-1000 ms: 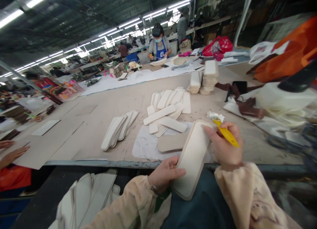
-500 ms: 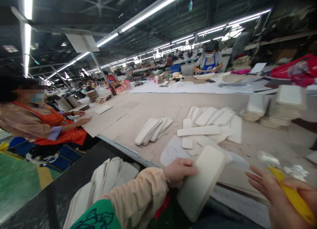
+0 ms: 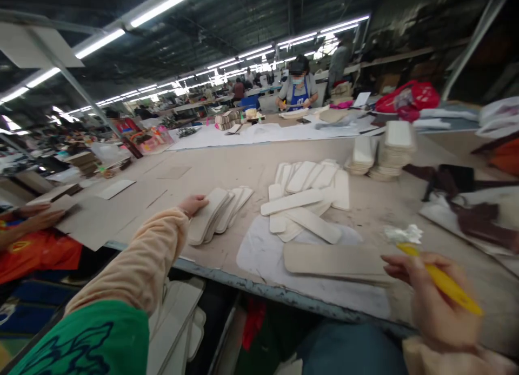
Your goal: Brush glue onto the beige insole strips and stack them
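My left hand (image 3: pixel 193 204) is stretched out to the left, its fingers closed on the edge of a pale rounded panel (image 3: pixel 208 215) at the near end of a fanned pile. My right hand (image 3: pixel 436 294) grips a yellow-handled brush (image 3: pixel 441 283); a crumpled whitish, shiny mass (image 3: pixel 403 234) shows at its far end. Close to the right fingertips, a long beige panel (image 3: pixel 332 260) lies on a white sheet (image 3: pixel 259 250), with at least one more under it. Behind it, several white panels (image 3: pixel 302 175) overlap in a loose heap.
Tall stacks of panels (image 3: pixel 399 139) stand at the back right, near dark brown scraps (image 3: pixel 482 218). Below the table edge (image 3: pixel 267 291), more panels (image 3: pixel 178 321) lie at the left. A co-worker's hands (image 3: pixel 40 215) handle board at far left; another person (image 3: pixel 299 88) works across the table.
My left hand has swung left and forward, from a panel held over the table edge to the fanned pile. My right hand still has the brush. The view has turned right.
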`<state>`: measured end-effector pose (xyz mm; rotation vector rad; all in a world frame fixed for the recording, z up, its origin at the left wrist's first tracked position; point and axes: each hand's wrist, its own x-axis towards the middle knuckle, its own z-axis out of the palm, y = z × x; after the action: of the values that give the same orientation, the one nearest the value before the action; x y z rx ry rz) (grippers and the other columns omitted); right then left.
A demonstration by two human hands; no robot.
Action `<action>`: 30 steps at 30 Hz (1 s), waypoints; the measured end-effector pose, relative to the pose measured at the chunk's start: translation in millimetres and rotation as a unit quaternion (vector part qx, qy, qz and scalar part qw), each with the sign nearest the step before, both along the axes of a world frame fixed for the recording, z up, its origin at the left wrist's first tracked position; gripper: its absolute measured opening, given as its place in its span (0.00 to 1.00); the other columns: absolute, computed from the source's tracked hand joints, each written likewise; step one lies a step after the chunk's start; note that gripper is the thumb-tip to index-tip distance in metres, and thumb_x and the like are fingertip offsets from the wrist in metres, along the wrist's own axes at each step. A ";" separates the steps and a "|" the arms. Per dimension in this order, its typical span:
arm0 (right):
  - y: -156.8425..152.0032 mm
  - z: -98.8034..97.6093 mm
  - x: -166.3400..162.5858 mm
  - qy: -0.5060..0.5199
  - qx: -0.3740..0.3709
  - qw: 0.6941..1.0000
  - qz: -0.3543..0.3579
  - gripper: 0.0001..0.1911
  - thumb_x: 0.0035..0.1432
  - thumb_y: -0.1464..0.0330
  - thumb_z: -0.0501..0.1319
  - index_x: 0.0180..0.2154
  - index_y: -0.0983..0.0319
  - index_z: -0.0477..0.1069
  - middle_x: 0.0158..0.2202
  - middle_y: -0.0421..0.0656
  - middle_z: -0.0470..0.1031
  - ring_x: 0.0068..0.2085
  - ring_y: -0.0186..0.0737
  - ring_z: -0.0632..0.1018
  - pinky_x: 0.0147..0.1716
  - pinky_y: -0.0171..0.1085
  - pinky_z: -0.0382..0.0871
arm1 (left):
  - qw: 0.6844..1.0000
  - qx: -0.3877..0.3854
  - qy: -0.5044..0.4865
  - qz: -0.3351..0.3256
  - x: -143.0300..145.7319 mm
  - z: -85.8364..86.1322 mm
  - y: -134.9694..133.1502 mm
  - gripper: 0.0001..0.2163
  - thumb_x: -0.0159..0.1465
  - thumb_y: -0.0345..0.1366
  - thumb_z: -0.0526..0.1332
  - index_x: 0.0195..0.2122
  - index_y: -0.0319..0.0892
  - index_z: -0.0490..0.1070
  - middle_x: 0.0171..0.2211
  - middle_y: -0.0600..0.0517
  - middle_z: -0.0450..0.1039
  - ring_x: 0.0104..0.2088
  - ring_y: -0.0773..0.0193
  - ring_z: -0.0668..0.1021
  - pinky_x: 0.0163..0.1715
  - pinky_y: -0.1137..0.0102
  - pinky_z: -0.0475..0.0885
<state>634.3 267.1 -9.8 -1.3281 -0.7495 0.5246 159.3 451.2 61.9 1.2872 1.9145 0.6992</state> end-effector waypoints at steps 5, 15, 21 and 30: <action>0.2 -6.9 4.5 -0.030 0.019 0.998 0.055 0.17 0.55 0.51 0.64 0.35 0.58 0.70 0.23 0.43 0.72 0.22 0.42 0.70 0.23 0.44 0.64 | 0.988 0.035 0.148 0.017 2.1 -11.8 26.0 0.18 0.52 0.41 0.68 0.38 0.31 0.73 0.41 0.41 0.76 0.55 0.39 0.70 0.55 0.54 0.62; 3.2 -22.1 -27.6 0.060 -0.031 0.974 0.214 0.15 0.59 0.54 0.61 0.39 0.60 0.69 0.18 0.36 0.65 0.20 0.34 0.64 0.19 0.35 0.56 | 0.879 0.224 0.037 -0.420 163.7 -97.2 -101.0 0.46 0.48 0.51 0.73 0.65 0.41 0.57 0.63 0.38 0.59 0.63 0.43 0.62 0.65 0.52 0.55; 8.9 -24.8 -52.3 0.054 -0.074 0.935 0.341 0.17 0.62 0.52 0.57 0.41 0.60 0.69 0.21 0.37 0.68 0.22 0.34 0.66 0.22 0.34 0.61 | 0.906 0.212 -0.027 -0.364 185.9 -126.8 -115.5 0.46 0.49 0.46 0.73 0.67 0.42 0.53 0.62 0.37 0.61 0.62 0.42 0.64 0.63 0.49 0.57; 20.3 -31.1 -71.5 0.049 -0.112 0.900 0.419 0.19 0.63 0.51 0.56 0.43 0.59 0.67 0.25 0.37 0.71 0.24 0.34 0.69 0.26 0.35 0.63 | 0.906 0.222 -0.032 -0.359 185.0 -131.4 -114.9 0.44 0.51 0.44 0.73 0.67 0.41 0.54 0.58 0.39 0.68 0.58 0.45 0.70 0.61 0.51 0.60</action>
<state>562.9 287.4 -40.9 -1.1272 -1.1999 1.3887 344.3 336.2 -69.5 2.0574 1.1007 0.7772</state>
